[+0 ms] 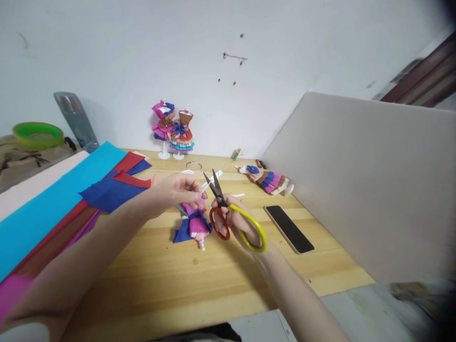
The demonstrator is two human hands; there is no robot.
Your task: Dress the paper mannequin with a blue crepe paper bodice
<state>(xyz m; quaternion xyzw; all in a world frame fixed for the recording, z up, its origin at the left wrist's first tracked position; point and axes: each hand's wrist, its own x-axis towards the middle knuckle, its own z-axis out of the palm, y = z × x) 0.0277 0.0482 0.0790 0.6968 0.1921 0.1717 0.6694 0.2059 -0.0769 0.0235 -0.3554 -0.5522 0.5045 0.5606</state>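
Observation:
My left hand [180, 188] pinches a narrow white strip [215, 175] over the middle of the table, its fingertips closed together. My right hand [235, 219] grips a pair of scissors [220, 198] with one red and one yellow handle loop. The dark blades are apart and point up beside the strip; whether they touch it I cannot tell. Below my hands a miniature dress form [196, 225] in pink and blue crepe paper lies on the wooden table [171, 280], partly hidden by my left hand.
Two dressed miniature forms [164, 126] stand against the wall, and another dressed form [267, 179] lies at the right. A phone [289, 229] rests near the grey partition [370, 190]. Coloured crepe sheets [64, 190] cover the left side. Green tape [38, 135] and a bottle [76, 118] are behind them.

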